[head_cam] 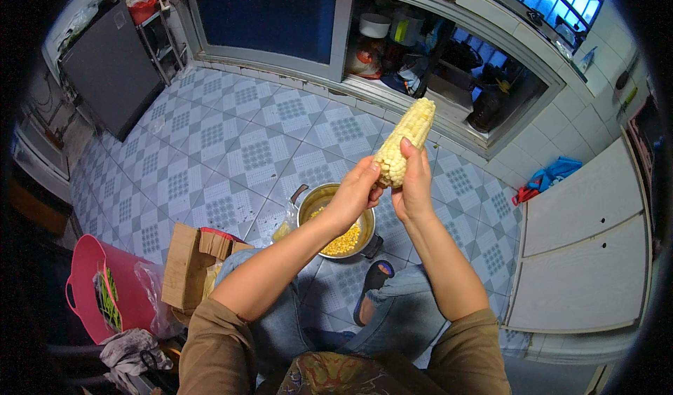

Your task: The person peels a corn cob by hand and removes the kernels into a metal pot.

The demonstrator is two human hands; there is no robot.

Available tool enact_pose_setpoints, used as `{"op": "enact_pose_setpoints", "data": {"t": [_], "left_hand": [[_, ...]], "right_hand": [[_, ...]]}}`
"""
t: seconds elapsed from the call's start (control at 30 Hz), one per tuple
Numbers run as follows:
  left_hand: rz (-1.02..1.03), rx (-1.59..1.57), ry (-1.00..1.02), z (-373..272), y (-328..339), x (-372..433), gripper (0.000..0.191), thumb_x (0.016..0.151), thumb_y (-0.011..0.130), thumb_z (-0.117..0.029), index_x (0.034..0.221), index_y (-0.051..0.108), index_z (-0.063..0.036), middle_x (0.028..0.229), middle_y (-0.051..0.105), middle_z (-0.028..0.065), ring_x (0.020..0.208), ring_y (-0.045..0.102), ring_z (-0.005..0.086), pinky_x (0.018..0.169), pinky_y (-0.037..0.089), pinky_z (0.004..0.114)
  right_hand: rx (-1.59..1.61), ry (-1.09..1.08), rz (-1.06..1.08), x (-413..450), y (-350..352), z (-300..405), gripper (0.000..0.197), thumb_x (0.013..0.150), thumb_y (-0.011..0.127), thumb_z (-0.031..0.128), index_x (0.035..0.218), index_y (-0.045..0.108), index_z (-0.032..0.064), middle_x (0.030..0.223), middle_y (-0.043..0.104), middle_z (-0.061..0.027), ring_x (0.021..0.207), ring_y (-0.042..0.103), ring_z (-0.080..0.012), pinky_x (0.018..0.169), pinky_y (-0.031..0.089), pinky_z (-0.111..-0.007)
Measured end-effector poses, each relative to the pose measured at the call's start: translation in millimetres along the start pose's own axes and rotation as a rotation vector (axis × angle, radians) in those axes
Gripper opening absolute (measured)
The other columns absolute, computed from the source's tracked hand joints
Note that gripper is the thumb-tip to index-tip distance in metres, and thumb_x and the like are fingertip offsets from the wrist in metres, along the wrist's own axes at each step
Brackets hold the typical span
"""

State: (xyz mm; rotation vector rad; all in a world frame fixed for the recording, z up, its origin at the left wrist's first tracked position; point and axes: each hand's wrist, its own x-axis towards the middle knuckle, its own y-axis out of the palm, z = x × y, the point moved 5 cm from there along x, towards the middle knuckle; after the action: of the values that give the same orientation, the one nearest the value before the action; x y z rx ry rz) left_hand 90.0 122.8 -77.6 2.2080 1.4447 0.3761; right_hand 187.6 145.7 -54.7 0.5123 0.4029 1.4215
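Observation:
Both of my hands hold one pale yellow ear of corn (407, 141), tilted with its far end up and to the right. My left hand (356, 190) grips the lower end, its thumb pressed against the kernels there. Around the right side of the ear my right hand (414, 184) is closed, thumb lying along the rows. Below my left forearm a metal pot (368, 237) with dark handles stands on the floor, partly hidden by that arm. Loose yellow corn kernels (344, 241) lie in its bottom.
A pink tub (87, 269) with green stalks stands at left, beside a cardboard box (181, 269). A clear plastic bag (286, 224) touches the pot's left side. White cabinet doors (583, 258) are at right. Sliding-door cupboards (268, 24) line the far wall above the tiled floor (252, 153).

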Motion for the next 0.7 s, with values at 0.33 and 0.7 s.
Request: {"op": "enact_pose_setpoints", "data": {"t": [0.33,0.7], "left_hand": [[-0.007,0.109,-0.022,-6,5,0,0.036,0.094,0.038,-0.040,0.101,0.048,-0.0061,0.070,0.043,-0.0014,0.055,0.036,0.0058,0.048,0.030,0.020],[-0.016,0.216,-0.082,3,-9,4,0.038,0.093,0.033,-0.043,0.099,0.050,-0.0096,0.076,0.049,-0.0007,0.058,0.039,0.0052,0.052,0.034,0.018]], "right_hand": [[-0.146,-0.052,0.020,3,-2,4,0.038,0.083,0.056,0.022,0.110,0.038,0.0018,0.097,0.049,-0.0081,0.087,0.052,-0.0147,0.076,0.044,-0.028],[-0.073,0.134,-0.029,10,-13,-7,0.042,0.082,0.056,0.023,0.112,0.038,-0.0003,0.099,0.050,-0.0090,0.084,0.053,-0.0156,0.074,0.044,-0.029]]}}
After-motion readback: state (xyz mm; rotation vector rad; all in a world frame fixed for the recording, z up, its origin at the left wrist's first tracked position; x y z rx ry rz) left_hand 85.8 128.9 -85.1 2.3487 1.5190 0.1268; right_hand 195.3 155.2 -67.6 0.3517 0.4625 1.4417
